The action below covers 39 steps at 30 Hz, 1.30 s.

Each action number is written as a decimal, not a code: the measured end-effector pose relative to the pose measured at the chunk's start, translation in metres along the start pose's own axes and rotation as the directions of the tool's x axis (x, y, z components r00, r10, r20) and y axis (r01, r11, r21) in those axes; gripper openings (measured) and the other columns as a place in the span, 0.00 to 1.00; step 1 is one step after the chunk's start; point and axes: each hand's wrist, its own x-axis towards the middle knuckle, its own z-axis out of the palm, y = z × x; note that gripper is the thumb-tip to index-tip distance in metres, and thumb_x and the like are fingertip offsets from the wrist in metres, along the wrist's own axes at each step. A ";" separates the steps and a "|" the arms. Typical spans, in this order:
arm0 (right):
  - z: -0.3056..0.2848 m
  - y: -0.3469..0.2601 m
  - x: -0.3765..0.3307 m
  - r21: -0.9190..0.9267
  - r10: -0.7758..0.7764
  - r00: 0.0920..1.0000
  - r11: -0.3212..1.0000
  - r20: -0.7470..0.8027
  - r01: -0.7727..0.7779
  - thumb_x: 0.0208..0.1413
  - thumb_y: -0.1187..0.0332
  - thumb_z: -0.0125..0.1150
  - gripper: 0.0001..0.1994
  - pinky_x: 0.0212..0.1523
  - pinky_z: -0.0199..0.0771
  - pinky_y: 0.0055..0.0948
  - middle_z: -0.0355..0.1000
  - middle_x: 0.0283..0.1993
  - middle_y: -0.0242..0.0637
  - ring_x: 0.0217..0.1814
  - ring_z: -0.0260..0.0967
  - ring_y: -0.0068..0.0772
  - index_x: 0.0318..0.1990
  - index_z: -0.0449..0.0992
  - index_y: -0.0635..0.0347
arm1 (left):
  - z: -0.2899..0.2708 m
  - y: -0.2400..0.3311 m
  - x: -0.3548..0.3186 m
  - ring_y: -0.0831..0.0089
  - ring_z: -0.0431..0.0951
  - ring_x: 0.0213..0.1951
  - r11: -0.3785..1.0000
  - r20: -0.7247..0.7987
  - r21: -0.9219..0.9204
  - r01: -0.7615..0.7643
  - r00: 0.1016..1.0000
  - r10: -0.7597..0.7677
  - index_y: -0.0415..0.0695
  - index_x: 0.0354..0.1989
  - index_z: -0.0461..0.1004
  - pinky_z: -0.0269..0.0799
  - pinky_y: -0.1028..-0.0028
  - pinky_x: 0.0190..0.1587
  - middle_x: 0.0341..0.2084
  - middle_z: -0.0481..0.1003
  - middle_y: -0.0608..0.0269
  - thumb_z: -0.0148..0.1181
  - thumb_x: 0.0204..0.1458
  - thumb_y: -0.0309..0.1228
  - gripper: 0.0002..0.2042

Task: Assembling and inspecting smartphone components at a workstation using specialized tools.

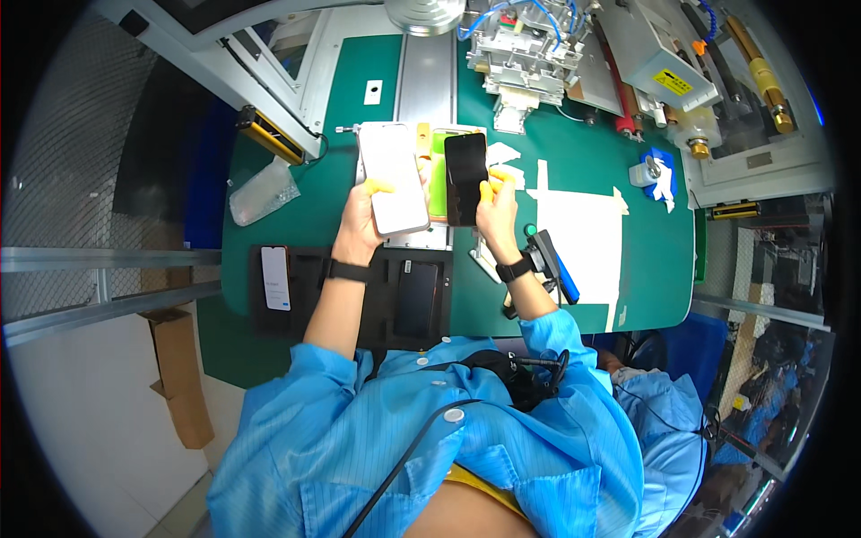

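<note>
The left hand (360,222) is clamped on a white phone (393,177), holding it by its lower edge with yellow-capped fingers (380,186) against the near side; the phone tilts slightly left and is raised over the green desk (296,206). The right hand (499,215) is closed on a black phone (466,177), gripping its right edge, yellow fingertip covers (489,190) touching the glass. The two phones sit side by side, near each other but apart, with a bright green fixture (439,179) showing between them. Both wrists wear black bands. Below the hands lies a black tray (314,287) holding another white phone (275,278) at its left end and a dark phone (418,299) near the middle. A clear bag (262,193) rests at the desk's left. A grey machine (520,49) stands at the far edge.
</note>
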 end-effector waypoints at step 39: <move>-0.054 -0.021 0.057 0.140 0.310 0.871 0.912 0.382 -0.386 0.55 0.61 0.47 0.12 0.10 0.55 0.20 0.60 0.13 0.30 0.10 0.56 0.21 0.28 0.64 0.60 | -0.054 -0.029 -0.101 0.57 0.71 0.43 0.973 0.044 0.157 -0.170 0.985 0.165 0.40 0.56 0.53 0.72 0.60 0.41 0.49 0.62 0.50 0.43 0.42 0.61 0.40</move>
